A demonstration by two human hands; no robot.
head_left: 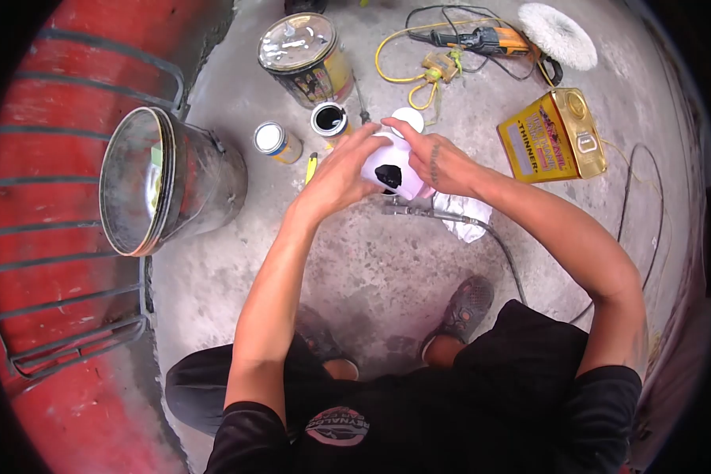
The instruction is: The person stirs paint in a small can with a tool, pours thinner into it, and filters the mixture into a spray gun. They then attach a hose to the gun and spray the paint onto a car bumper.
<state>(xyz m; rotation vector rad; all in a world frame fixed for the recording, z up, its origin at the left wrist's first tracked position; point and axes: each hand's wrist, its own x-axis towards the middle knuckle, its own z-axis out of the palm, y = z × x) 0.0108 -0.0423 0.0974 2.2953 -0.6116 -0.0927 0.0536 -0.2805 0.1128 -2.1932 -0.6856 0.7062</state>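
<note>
My left hand (pixel 342 175) and my right hand (pixel 444 163) curl around opposite sides of a pale, pinkish paper funnel (pixel 374 163), fingers closed on its edges. A pool of black paint (pixel 388 175) lies in the middle of it. What sits directly under the paper is mostly hidden. Just beyond my left hand stands an uncovered small can of black paint (pixel 329 118). A round white lid or cup (pixel 408 121) shows behind my right hand's fingers. Below the paper, an air hose (pixel 483 226) with a metal fitting runs across a crumpled silvery sheet (pixel 464 216).
A smaller can (pixel 277 141), a yellow cutter knife (pixel 312 167) and a large paint can (pixel 306 63) stand or lie nearby. At left is a big bucket (pixel 213 186); at right, a thinner tin (pixel 547 138). An orange polisher (pixel 490 41) and cords lie behind. Red metalwork (pixel 55 221) borders the left.
</note>
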